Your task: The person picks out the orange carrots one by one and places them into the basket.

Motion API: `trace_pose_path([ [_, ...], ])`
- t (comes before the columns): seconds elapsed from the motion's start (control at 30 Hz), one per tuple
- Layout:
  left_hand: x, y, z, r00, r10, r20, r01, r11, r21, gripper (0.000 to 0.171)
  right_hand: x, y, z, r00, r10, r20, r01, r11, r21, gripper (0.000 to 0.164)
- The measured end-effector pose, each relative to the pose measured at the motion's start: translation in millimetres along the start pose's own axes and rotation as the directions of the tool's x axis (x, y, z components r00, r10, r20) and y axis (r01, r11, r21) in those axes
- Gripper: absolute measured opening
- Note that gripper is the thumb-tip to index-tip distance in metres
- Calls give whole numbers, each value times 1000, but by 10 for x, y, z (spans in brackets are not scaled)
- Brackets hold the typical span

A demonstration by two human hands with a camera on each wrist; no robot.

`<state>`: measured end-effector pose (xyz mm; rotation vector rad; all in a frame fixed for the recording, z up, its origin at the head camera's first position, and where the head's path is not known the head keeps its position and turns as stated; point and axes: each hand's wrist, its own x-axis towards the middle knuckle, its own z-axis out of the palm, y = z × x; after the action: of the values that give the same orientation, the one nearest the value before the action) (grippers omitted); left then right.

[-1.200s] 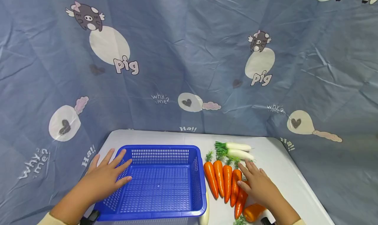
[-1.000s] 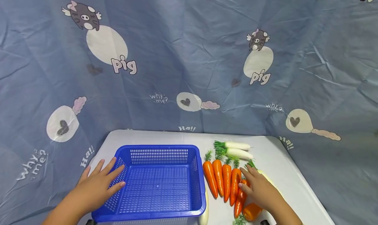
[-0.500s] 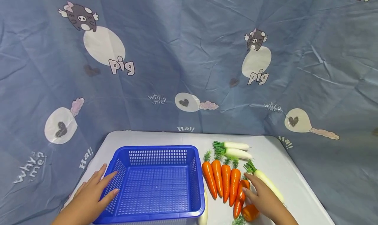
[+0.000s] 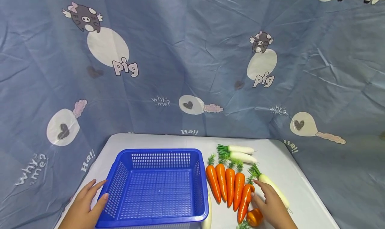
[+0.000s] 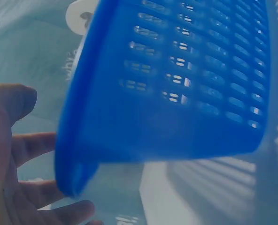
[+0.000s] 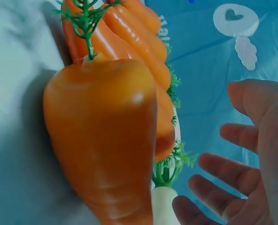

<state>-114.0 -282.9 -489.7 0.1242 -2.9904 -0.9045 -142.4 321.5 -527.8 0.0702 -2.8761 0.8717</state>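
Observation:
My left hand is at the left side of the blue plastic basket, its fingers spread loosely. In the left wrist view, the fingertips reach right at the rim of the basket, and nothing is gripped. On the right, my right hand hovers with thumb and fingers apart beside an orange carrot and a white radish. Another carrot, pointing toward me, lies just left of that hand; the same carrot looms large in the right wrist view, apart from the fingers.
More carrots lie in a row right of the basket, leafy tops away from me. Two white radishes lie behind them. A pale, long vegetable lies along the basket's right side. A blue patterned cloth hangs behind the white table.
Both hands have drawn back toward me. The left has left the space over the basket's left rim and sits beside it; the right has uncovered the radish on the right.

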Motion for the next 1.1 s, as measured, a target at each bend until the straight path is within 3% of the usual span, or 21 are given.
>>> trace_pose_path([
  [0.17,-31,-105,48,994,-95,55,102,982,-158,65,-47,46,17,998,58,-4,-58,997,49,54],
  [0.33,-47,-165,141,979,-146,143,189,913,-361,67,-57,87,30,993,119,23,-120,991,58,57],
  [0.57,-66,-258,282,987,-68,144,128,880,-457,68,-112,107,53,983,181,38,-183,980,75,65],
  [0.7,-83,-317,376,984,-31,174,130,792,-597,68,-189,118,42,982,187,-4,-187,981,46,62],
  [0.77,-82,-346,413,984,-10,176,121,764,-634,69,-229,131,36,983,182,-34,-181,983,27,61],
  [0.87,-69,-396,459,991,63,122,35,741,-671,68,-290,167,30,980,181,-79,-181,983,6,59],
  [0.97,-50,-437,482,985,136,102,-9,640,-768,65,-345,221,23,975,197,-105,-198,980,-2,57],
  [1.1,-53,-464,483,980,135,144,52,528,-848,66,-393,293,13,968,226,-107,-228,974,-6,55],
])
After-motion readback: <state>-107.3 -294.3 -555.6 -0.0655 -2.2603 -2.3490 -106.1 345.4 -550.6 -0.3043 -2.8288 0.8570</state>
